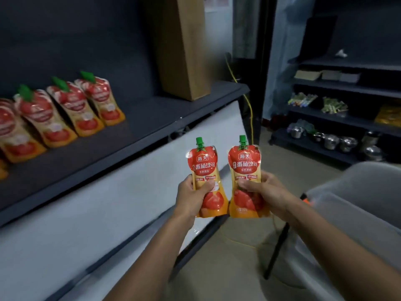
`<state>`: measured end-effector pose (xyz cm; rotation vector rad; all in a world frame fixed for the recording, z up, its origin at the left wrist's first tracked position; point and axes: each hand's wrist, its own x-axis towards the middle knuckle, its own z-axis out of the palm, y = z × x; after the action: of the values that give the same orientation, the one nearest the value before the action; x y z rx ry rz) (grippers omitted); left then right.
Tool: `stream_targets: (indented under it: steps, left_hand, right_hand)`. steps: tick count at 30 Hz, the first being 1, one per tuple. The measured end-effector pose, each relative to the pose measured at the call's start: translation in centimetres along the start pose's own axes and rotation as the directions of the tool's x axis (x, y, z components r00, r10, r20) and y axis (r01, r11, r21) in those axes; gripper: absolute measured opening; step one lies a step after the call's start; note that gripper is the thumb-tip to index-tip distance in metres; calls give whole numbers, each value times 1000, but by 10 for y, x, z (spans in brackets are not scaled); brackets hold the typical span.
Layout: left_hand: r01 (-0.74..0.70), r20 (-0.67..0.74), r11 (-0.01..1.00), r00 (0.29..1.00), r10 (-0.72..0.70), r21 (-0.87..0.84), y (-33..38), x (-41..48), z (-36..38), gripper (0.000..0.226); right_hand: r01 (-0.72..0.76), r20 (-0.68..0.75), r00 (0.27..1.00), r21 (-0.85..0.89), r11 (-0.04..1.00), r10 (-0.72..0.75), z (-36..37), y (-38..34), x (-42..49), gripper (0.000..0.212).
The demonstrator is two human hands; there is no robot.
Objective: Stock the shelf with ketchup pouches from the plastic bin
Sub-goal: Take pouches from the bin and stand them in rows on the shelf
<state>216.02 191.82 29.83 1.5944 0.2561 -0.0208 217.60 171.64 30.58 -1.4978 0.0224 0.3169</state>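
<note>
The left hand [192,198] grasps a ketchup pouch [204,164] and the right hand [263,192] a second pouch [244,164], both mid-body. They look soft, light and slick, so a waist grip suits. The shelf [152,118] has a gap at ten o'clock.

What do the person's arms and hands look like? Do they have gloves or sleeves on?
No gloves. The left hand and the right hand are both bare, and no ring shows on the fingers in view. The left forearm and the right forearm are bare too: no sleeve, watch or bracelet shows down to the picture's edge.
</note>
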Motion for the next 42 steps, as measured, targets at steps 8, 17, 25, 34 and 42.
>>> stream_targets:
  steps: [8, 17, 25, 34, 42]
  left_hand:
    - [-81, -241, 997, 967, 82, 14, 44, -1, -164, 30]
    - [-252, -482, 968, 850, 212, -19, 78, 31, -326, 33]
    - [-306, -546, 952, 798, 255, -2, 78, 76, -414, 33]
    - [-297, -505, 953, 815, 284, 58, 79, 102, -436, 35]
    - [-263, -427, 879, 795, 431, 398, 142, 90, -460, 51]
  right_hand:
    - [87, 242, 967, -26, 996, -78, 144, -48, 58, 47]
    - [193, 391, 903, 3, 981, -179, 306, -89, 125, 39]
    - [315, 379, 880, -10, 949, -288, 419, -96, 179, 28]
    - [375, 414, 861, -127, 918, -295, 454, -87, 219, 37]
    - [518, 595, 776, -409, 751, -212, 439, -105, 229, 43]
